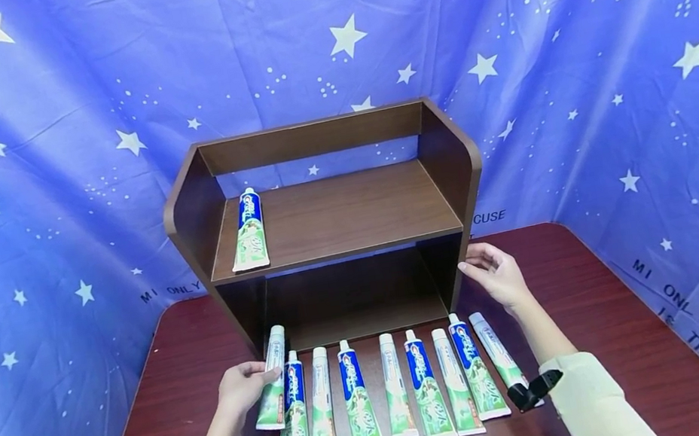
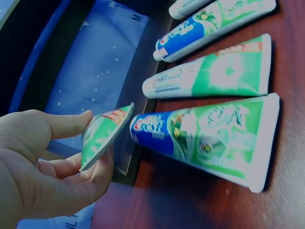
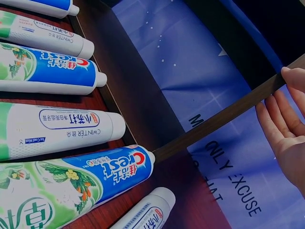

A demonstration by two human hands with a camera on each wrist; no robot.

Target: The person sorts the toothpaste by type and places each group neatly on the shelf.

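Note:
My left hand (image 1: pixel 244 389) pinches a white-and-green toothpaste tube (image 1: pixel 276 401) between thumb and fingers, cap upward, raised above the left end of a row. In the left wrist view, that tube's flat crimped end faces the camera. Right under it lies a blue-and-green Crest toothpaste tube (image 2: pixel 205 138). My right hand (image 1: pixel 496 275) grips the front edge of the right side panel of a dark brown two-tier shelf (image 1: pixel 348 210), thumb on one face and fingers on the other (image 3: pixel 271 119). Another Crest tube (image 1: pixel 250 234) lies on the upper tier at the left.
Several toothpaste tubes, blue-and-green ones and white-and-green ones (image 1: pixel 395 390), lie in a row before the shelf with caps toward it. The rightmost tube (image 1: pixel 497 351) lies slanted, partly behind the right wrist. A dark red table (image 1: pixel 165 399) carries everything; blue starry cloth (image 1: pixel 294 44) surrounds it.

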